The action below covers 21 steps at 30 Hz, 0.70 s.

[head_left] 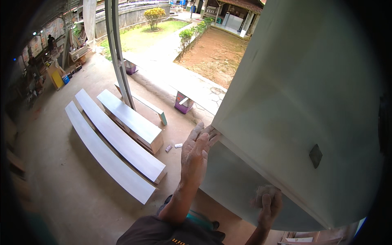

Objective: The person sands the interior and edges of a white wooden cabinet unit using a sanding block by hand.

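Your left hand (pixel 195 152) touches the big grey box (pixel 294 106) mid-frame, fingers apart. Your right hand (pixel 271 204), lower right, looks blurry; I can't tell its grip.

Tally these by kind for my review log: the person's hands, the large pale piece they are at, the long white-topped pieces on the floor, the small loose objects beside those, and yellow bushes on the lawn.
Bare hands: 2
Large pale piece: 1
Long white-topped pieces: 4
Small loose objects: 2
Yellow bush: 1
Total: 10
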### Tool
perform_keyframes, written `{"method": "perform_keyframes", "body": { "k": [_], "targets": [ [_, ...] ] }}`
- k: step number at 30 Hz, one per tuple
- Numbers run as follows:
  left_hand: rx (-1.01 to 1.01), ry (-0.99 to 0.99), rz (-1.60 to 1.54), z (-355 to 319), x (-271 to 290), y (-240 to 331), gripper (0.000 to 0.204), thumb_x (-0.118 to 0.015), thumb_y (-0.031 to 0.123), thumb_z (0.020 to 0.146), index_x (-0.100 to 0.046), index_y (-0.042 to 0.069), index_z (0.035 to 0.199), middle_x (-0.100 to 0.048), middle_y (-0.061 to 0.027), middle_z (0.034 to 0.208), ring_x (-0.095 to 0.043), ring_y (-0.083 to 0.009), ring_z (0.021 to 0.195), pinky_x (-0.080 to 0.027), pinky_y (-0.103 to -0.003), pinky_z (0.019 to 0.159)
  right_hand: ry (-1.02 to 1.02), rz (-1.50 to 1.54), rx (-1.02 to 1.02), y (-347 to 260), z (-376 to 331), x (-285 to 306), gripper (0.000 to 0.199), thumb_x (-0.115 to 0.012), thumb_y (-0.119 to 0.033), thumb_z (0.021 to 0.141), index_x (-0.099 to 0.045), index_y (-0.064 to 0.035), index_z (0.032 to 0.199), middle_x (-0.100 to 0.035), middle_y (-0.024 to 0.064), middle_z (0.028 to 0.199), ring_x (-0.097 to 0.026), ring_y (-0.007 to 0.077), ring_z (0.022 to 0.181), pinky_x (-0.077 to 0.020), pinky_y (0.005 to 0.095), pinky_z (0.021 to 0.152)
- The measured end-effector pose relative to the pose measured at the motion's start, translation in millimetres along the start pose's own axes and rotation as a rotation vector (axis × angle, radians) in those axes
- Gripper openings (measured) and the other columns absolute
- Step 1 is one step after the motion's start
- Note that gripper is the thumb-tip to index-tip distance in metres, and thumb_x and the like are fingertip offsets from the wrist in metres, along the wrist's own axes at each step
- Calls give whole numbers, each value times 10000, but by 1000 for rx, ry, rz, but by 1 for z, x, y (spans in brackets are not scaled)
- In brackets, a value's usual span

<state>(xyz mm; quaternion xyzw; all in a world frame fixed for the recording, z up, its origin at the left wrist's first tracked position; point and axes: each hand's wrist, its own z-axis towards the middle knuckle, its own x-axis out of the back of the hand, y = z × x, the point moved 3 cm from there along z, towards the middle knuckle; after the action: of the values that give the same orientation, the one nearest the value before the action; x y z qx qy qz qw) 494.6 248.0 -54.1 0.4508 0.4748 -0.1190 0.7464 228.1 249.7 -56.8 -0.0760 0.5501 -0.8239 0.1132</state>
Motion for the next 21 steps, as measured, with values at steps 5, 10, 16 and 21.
{"method": "perform_keyframes", "body": {
  "k": [5,10,16,21],
  "targets": [
    [134,52,-193,-7,-13,1,641,-469,148,1036,-170,-188,1493,-373,-353,1488,-433,-384,1402,-340,-467,1215,-7,-351,178,-1,-6,19,252,-645,-209,991,-607,-3,850,-592,85,760,-542,184,622,-462,322,558],
    [158,93,-310,-17,-20,-14,559,-472,120,1015,-329,-56,1526,-565,-135,1412,-602,-171,1261,-490,-146,704,-35,-843,385,-22,7,41,217,-606,-66,940,-722,4,1109,-704,131,1011,-650,272,875,-515,406,783],
    [233,74,-258,-14,-12,-17,488,-474,140,1005,-469,-32,1462,-668,-92,1289,-654,-138,1076,-491,-256,963,-6,-1118,641,-35,48,26,201,-640,-180,992,-659,17,959,-658,166,915,-638,325,788,-533,423,748],
    [162,72,-1,-1,15,-27,446,-501,134,999,-507,4,1425,-651,-86,1318,-643,-156,1127,-482,-257,888,-253,-1341,607,-40,65,3,155,-608,-141,1002,-650,8,1014,-648,207,1050,-627,382,1012,-465,563,989]
  ]
}}
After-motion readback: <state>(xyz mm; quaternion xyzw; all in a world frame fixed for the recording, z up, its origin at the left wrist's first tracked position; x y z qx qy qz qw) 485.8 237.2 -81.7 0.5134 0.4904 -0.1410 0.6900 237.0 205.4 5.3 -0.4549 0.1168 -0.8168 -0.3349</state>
